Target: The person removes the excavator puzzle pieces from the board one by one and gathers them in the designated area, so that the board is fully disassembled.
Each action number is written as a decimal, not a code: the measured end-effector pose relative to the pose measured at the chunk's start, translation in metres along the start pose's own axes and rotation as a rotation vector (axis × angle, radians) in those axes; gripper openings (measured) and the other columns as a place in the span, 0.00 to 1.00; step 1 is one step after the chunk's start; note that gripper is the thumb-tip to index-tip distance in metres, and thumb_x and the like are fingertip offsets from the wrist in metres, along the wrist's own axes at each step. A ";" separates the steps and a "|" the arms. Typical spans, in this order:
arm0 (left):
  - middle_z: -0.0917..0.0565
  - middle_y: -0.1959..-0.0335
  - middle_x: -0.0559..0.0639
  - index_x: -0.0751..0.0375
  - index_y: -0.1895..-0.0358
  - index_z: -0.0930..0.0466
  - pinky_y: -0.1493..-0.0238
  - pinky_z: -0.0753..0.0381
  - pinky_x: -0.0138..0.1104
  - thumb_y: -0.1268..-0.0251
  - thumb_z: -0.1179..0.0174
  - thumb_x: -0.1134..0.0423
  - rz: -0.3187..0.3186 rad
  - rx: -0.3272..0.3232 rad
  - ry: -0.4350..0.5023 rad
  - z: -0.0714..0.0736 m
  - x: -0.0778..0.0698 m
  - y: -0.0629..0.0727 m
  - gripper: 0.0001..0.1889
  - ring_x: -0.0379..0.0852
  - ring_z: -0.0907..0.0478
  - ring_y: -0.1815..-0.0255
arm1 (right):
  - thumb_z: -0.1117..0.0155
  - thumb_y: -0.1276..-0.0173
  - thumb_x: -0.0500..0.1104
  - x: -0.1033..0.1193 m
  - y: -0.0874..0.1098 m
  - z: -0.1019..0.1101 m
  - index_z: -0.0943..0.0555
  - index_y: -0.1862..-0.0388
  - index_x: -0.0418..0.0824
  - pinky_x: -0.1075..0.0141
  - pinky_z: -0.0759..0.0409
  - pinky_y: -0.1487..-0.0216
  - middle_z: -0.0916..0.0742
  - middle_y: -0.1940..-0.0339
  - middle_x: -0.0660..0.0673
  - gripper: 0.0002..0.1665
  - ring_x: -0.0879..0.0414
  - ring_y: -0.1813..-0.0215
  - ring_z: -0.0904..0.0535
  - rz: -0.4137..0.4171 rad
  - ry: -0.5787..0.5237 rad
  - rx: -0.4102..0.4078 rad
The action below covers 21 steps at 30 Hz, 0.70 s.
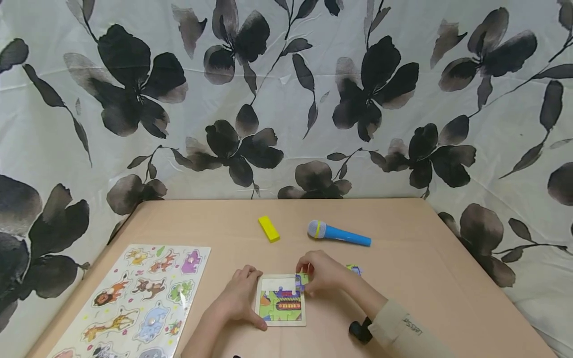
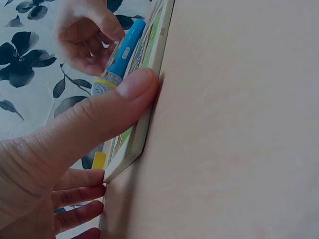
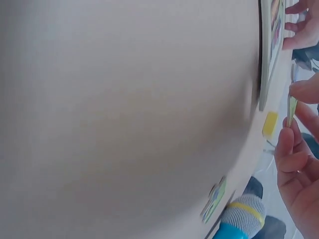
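Observation:
A square jigsaw puzzle board [image 1: 283, 324] with a pale frame lies on the table, its lower part filled with pieces showing a colourful vehicle. My left hand [image 1: 237, 297] holds the board by its left side, thumb [image 2: 137, 84] at the near corner and fingers towards the far corner. Between thumb and fingers, my right hand [image 1: 323, 271] pinches a puzzle piece [image 1: 302, 281] over the board's upper right part. The right wrist view shows this piece [image 3: 292, 109] edge-on, held upright. Another loose puzzle piece [image 1: 354, 269] lies right of the board, partly hidden by the right arm.
A yellow block [image 1: 268, 228] and a blue toy microphone [image 1: 342, 234] lie behind the board. On the left is a large animal sticker sheet [image 1: 147, 298]. A black object [image 1: 360, 331] shows by the right sleeve. Floral cloth [image 1: 286, 99] hangs behind the table [image 1: 403, 238].

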<state>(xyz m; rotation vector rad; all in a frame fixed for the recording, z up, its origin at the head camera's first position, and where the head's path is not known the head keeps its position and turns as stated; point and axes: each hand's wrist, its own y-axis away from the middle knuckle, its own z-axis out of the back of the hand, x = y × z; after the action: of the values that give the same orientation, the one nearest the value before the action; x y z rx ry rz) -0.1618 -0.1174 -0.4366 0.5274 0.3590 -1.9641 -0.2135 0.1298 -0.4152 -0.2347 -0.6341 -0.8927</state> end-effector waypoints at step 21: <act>0.32 0.48 0.60 0.75 0.42 0.34 0.43 0.31 0.49 0.89 0.22 0.42 0.005 0.008 -0.013 0.001 0.000 -0.003 0.60 0.55 0.36 0.49 | 0.28 0.58 0.34 -0.043 0.057 0.040 0.21 0.65 0.40 0.69 0.24 0.72 0.21 0.71 0.51 0.17 0.53 0.68 0.26 0.008 -0.011 -0.161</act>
<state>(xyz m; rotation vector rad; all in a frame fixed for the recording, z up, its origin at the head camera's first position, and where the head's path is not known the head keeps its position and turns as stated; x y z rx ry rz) -0.1651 -0.1169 -0.4357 0.5194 0.3418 -1.9643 -0.2055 0.2105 -0.4058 -0.3862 -0.5713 -0.9358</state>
